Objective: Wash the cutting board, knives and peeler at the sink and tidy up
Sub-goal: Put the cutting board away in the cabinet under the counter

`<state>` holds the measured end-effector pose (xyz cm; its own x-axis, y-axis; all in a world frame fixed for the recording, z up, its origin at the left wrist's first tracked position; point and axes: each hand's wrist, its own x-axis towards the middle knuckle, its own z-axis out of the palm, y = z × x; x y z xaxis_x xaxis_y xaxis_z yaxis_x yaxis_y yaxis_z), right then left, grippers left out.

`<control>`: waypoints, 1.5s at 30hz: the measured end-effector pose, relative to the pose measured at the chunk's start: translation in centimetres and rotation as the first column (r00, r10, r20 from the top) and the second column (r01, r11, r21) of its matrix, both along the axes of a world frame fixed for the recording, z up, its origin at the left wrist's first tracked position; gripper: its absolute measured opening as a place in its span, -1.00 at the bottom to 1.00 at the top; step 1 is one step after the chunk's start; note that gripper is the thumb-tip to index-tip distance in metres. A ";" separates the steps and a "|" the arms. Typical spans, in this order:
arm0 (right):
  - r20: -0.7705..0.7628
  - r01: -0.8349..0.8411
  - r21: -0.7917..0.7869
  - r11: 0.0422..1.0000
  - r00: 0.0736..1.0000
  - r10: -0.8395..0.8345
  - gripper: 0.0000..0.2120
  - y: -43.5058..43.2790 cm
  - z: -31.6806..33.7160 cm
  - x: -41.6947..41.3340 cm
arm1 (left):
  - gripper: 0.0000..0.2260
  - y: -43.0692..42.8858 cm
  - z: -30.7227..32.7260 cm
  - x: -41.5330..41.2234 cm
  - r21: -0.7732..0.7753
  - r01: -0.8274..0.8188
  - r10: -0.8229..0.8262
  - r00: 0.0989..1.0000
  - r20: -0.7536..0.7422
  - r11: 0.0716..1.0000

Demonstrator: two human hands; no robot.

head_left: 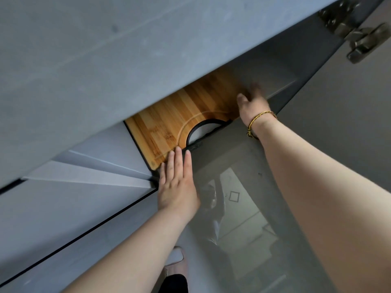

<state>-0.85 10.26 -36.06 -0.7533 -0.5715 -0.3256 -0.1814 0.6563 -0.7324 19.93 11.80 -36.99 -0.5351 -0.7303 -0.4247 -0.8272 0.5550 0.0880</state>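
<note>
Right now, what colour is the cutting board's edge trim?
Black trim around the striped honey-brown bamboo cutting board; head view.

The bamboo cutting board (179,115), black-edged with a half-round cutout, stands partly inside a cabinet.

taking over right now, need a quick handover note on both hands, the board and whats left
Left hand: open, straight fingers pressing the near corner of the cutting board.
Right hand: at the board's far side, blurred, so its grip cannot be told.
Board: partly inside an opening of the grey cabinet, its cut-out end facing out.
Done: board is at its storage spot.
Left: probably push it fully in and close up. Knives and peeler are not in view, so check them.
</note>
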 end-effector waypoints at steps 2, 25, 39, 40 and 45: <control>0.005 -0.123 0.115 0.986 0.992 0.123 -0.53 -0.3 -0.1 -0.3 | -0.26 -0.2 0.2 0.0 0.016 0.017 -0.017 0.999 0.030 1.000; -0.031 -0.220 0.141 0.965 0.974 0.226 -0.47 -1.1 -0.3 0.1 | -0.19 -2.0 -0.2 -0.3 -0.043 0.022 -0.018 0.996 0.092 0.999; -0.030 0.265 -0.162 0.951 0.962 -0.273 -0.50 18.5 15.1 3.4 | -0.43 7.6 11.4 1.6 -0.209 0.302 -0.367 0.774 -0.515 0.930; -0.073 0.275 -0.202 0.940 0.953 -0.295 -0.51 20.5 16.9 3.5 | -0.51 8.2 13.3 1.7 -0.253 0.295 -0.388 0.716 -0.580 0.921; -0.440 0.274 -0.126 0.953 0.846 -0.301 -0.48 29.1 23.4 3.7 | -0.64 7.3 23.1 1.0 -0.483 0.150 -0.476 0.561 -0.677 0.863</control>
<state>2.80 39.38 -12.64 -0.9428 -0.3134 0.1138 -0.3085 0.6905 -0.6542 20.94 19.12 -13.93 -0.7553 -0.4474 0.4789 -0.3094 0.8876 0.3411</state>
